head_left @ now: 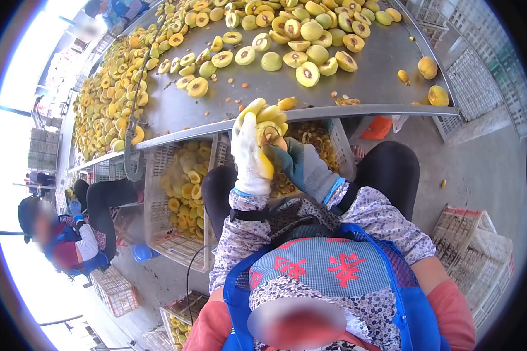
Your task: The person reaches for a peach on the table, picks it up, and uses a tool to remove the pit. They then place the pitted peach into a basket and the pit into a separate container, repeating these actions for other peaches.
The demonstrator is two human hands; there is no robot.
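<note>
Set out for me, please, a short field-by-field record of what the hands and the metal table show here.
left hand: white glove with yellow fingers, closed around a halved yellow fruit
right hand: green-grey glove, pressed to the fruit from below; any tool is hidden
metal table: strewn with cut fruit halves, many showing the pit; whole fruits at its right end
plastic crate: under the table edge, holding yellow pieces
other person: seated at the left

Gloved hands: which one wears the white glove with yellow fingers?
The left hand, cupping a cut yellow fruit beside the steel table; the right hand wears a dark teal glove.
</note>
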